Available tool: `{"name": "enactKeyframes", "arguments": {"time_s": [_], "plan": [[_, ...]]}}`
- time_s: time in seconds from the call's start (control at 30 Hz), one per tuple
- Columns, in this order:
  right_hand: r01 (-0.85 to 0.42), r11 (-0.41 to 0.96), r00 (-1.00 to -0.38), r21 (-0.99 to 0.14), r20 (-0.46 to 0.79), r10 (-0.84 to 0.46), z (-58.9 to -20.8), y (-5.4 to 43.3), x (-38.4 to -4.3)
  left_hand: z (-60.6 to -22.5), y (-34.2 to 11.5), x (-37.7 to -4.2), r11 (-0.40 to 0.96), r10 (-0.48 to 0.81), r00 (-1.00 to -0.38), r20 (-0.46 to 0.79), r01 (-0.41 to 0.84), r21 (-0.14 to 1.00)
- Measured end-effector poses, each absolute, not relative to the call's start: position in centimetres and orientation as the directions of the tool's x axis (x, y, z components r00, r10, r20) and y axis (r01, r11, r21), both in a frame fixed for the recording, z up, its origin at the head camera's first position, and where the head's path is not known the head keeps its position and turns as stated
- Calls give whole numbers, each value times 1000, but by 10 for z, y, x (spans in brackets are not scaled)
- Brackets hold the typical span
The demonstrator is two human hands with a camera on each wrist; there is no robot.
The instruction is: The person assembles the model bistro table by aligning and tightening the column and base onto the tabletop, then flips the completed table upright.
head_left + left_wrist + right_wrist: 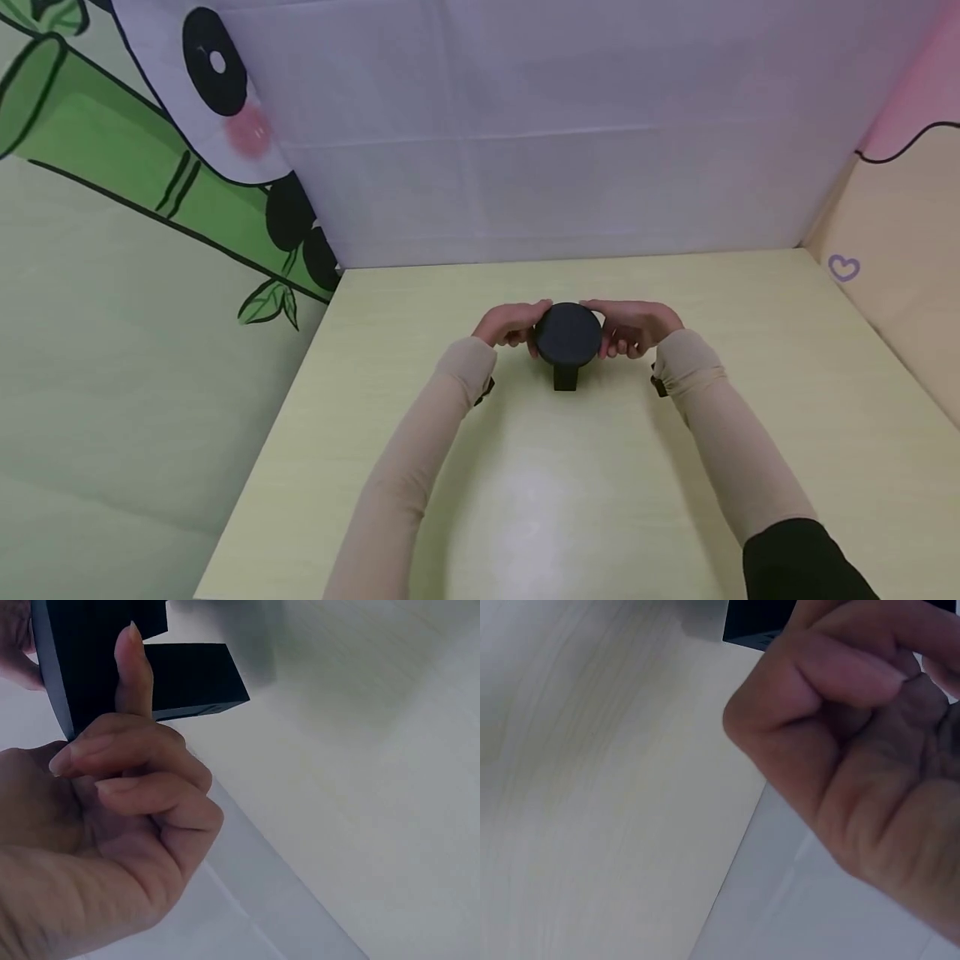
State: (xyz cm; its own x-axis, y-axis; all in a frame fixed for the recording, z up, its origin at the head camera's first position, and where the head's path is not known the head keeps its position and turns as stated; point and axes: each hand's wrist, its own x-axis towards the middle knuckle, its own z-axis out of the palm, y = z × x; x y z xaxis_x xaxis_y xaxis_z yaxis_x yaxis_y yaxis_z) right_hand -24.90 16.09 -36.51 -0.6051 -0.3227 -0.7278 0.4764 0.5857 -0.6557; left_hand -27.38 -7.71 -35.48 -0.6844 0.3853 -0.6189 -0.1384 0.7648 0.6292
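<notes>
A black object with a round, flat disc (568, 335) and a narrow block-like foot (566, 378) is over the table's far half. My left hand (516, 323) grips the disc's left side between thumb and fingers, and my right hand (632, 327) does the same at the right. Seen in the left wrist view, one fingertip lies against the dark body and the other fingers curl beneath, near the rectangular foot (191, 679). Only a dark corner (751, 622) of the object shows past my curled right fingers (847, 671) in the right wrist view.
The pale wooden table (525, 483) runs back to a whitish cloth wall (525, 192). Printed fabric with a green bamboo stalk (135, 150) hangs on the left. A beige panel with a small purple heart (843, 267) borders the right edge.
</notes>
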Motion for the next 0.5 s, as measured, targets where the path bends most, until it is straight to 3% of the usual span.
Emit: {"name": "enactKeyframes", "arguments": {"time_s": [0.5], "plan": [[524, 573, -612, -630, -747, -261, -380, 158, -257, -370, -78, -282, 773, 353, -692, -630, -163, 613]]}}
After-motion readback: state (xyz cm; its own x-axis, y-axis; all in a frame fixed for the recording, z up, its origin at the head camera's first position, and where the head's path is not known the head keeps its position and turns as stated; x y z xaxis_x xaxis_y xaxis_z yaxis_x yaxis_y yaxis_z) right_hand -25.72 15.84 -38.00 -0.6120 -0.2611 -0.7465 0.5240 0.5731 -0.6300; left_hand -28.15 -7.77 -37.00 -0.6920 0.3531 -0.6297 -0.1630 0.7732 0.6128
